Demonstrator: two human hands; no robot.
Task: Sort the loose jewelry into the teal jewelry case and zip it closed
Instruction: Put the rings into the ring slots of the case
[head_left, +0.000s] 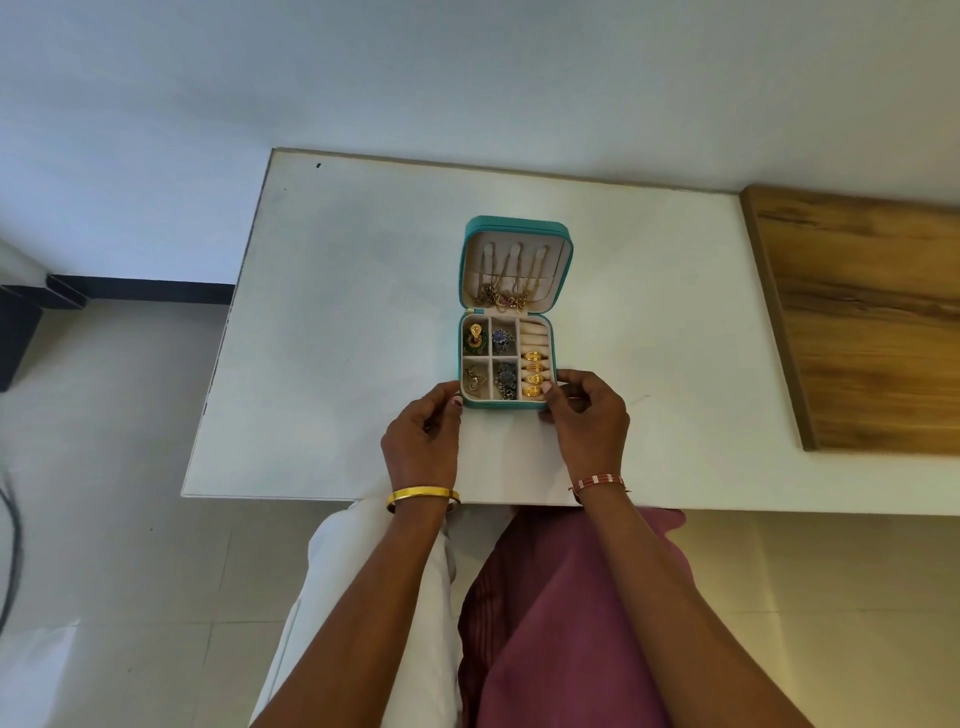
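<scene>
Holding the open case (511, 364) at its near corners, left hand (423, 436) and right hand (589, 421) curled; chains (506, 291) may snag the zip.

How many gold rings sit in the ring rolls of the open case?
4 gold rings, stacked in a column in the near part of the case's right strip, just beyond the right hand. The far rolls look bare; none seem hidden.

One teal jewelry case (565, 260), four gold rings (535, 373), two hands, one gold bangle (422, 495), one white table (337, 312)
</scene>
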